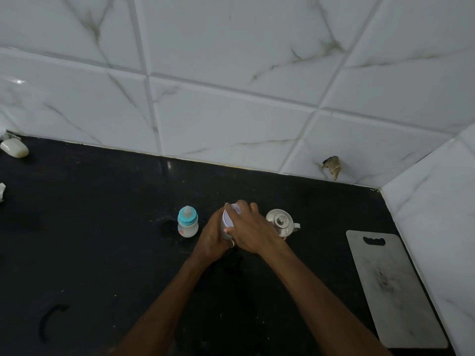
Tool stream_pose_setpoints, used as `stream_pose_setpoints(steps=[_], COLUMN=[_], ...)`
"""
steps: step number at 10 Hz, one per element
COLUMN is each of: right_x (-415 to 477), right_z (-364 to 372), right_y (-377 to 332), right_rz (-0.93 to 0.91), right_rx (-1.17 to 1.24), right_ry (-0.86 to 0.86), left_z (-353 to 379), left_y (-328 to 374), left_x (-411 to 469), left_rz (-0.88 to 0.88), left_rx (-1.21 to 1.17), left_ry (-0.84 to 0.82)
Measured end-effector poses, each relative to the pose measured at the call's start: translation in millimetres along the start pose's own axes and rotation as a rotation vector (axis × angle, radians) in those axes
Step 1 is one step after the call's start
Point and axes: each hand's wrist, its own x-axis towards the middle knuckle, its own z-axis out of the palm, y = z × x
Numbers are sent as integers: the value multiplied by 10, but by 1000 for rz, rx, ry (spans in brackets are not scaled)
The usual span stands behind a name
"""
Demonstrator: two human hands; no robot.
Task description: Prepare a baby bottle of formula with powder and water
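A small baby bottle (188, 222) with a teal collar, a clear teat and white liquid inside stands upright on the black counter (102, 227). Right of it is a white round tin (228, 219) with a pale lid. My left hand (212, 238) grips the tin's side from the left. My right hand (250, 228) lies over the lid with fingers curled round its rim. Most of the tin is hidden by both hands. A lidded steel pot (281, 222) with a knob stands just right of my right hand.
A grey cutting board (393, 289) with a handle slot lies flat at the right, against the tiled side wall. A pale soap bar (14, 147) sits at the far left near the back wall. A dark curved mark (50, 321) shows front left.
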Motion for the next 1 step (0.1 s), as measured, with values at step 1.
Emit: stream_pose_setpoints(steps=[1], right_x=[-43], right_z=[-33], right_y=[-50], right_rz=[26], right_rx=[69], right_ry=[6], left_z=[29], left_y=[10], left_x=[-11], left_rz=[145], left_rx=[9], left_ry=[11])
